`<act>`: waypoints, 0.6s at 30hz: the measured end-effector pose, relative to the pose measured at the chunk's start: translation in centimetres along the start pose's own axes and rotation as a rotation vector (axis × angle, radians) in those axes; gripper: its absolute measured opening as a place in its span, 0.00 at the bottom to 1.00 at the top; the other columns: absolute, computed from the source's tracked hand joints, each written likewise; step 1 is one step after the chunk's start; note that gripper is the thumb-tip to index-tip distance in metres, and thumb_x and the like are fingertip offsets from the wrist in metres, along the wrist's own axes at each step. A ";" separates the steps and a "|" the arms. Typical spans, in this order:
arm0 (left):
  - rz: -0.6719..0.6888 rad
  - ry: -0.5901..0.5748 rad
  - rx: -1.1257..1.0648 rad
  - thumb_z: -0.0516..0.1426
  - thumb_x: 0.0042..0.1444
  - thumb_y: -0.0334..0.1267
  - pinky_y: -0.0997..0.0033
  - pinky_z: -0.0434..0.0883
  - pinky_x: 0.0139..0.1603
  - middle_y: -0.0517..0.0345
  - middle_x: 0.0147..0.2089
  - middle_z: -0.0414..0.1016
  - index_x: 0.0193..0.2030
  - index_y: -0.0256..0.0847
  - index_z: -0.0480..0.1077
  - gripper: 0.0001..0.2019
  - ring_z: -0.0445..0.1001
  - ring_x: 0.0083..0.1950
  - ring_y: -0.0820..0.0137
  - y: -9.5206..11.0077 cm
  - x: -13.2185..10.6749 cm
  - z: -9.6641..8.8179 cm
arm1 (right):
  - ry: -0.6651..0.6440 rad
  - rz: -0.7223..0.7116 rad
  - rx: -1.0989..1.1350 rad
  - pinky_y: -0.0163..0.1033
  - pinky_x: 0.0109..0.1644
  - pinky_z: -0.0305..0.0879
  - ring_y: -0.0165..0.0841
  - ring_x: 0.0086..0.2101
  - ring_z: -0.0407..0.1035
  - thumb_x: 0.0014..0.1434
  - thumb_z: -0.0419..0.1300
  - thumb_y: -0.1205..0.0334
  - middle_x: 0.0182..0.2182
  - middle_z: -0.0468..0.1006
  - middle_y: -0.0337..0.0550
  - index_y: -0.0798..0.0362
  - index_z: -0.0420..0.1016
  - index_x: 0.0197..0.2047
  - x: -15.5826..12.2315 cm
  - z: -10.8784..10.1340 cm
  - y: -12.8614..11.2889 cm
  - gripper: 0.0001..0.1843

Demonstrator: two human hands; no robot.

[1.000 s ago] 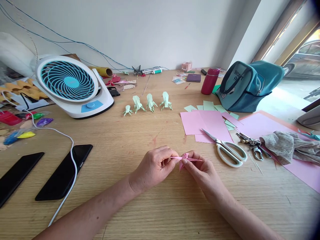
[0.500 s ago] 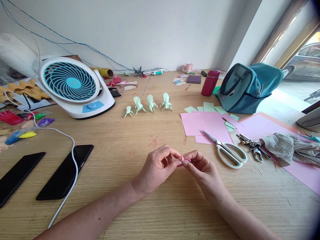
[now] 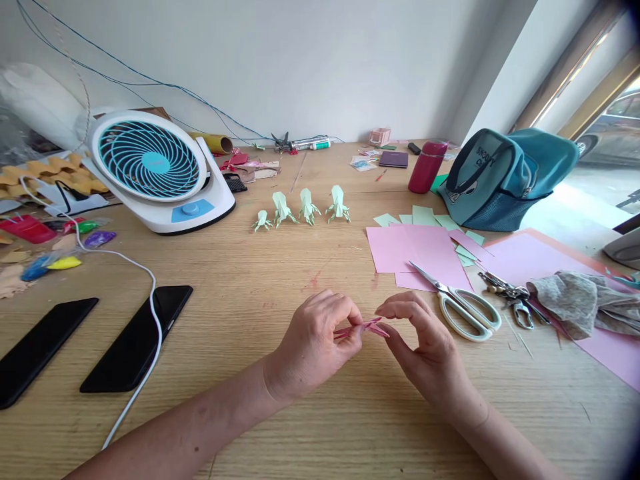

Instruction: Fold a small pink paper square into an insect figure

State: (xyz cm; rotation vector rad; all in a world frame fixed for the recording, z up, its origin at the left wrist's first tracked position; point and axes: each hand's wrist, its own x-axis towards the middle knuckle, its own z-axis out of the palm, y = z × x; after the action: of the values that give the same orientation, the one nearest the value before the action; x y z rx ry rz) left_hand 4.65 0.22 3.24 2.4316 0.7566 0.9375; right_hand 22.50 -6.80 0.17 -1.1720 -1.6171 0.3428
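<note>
My left hand (image 3: 317, 347) pinches a small piece of folded pink paper (image 3: 374, 326) between thumb and fingers, just above the wooden table. Two narrow points of the paper stick out to the right, and its other end is partly covered by my fingers. Around those points, my right hand (image 3: 429, 350) has its thumb and forefinger spread apart; the thumb tip is very close to the lower point, and I cannot tell if it touches. Farther back, several pale green folded paper figures (image 3: 306, 207) stand in a row.
White-handled scissors (image 3: 467, 310) lie partly on pink paper sheets (image 3: 390, 250) at right, near keys (image 3: 515, 300) and a grey cloth (image 3: 565, 300). Behind are a blue bag (image 3: 495, 180) and a red bottle (image 3: 427, 167). At left are a fan (image 3: 155, 167) and two black phones (image 3: 135, 340), a white cable crossing one.
My right hand has let go of the pink paper and opened its fingers. The paper has turned in my left hand, so its narrow points now face right. The view has shifted slightly left.
</note>
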 end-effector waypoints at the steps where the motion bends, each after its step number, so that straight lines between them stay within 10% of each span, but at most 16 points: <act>1: 0.000 0.000 0.004 0.57 0.56 0.25 0.70 0.65 0.37 0.61 0.30 0.73 0.31 0.40 0.69 0.06 0.69 0.33 0.71 0.0 0.0 0.0 | -0.018 -0.040 -0.032 0.43 0.44 0.66 0.35 0.40 0.68 0.65 0.58 0.73 0.38 0.72 0.43 0.48 0.71 0.46 0.1 -0.1 -0.1 0.11; 9: -0.044 -0.015 -0.041 0.59 0.53 0.26 0.72 0.65 0.35 0.62 0.29 0.72 0.29 0.40 0.67 0.07 0.69 0.32 0.72 0.1 0.0 -0.1 | -0.121 -0.210 -0.200 0.42 0.40 0.67 0.35 0.38 0.72 0.65 0.56 0.75 0.39 0.77 0.45 0.49 0.73 0.45 -0.2 -0.9 0.1 0.12; 18: -0.431 -0.301 -0.351 0.60 0.58 0.38 0.77 0.57 0.25 0.64 0.25 0.69 0.33 0.40 0.76 0.06 0.59 0.25 0.76 -0.3 0.3 -0.3 | -0.207 -0.321 -0.320 0.41 0.40 0.66 0.32 0.35 0.70 0.67 0.55 0.76 0.38 0.78 0.46 0.52 0.73 0.45 0.1 -1.3 -0.2 0.11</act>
State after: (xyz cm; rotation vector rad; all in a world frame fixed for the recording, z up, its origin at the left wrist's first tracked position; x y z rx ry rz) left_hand 4.49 0.68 3.42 1.9350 0.8713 0.4743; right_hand 23.53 -7.24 0.91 -1.1124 -2.0630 -0.0047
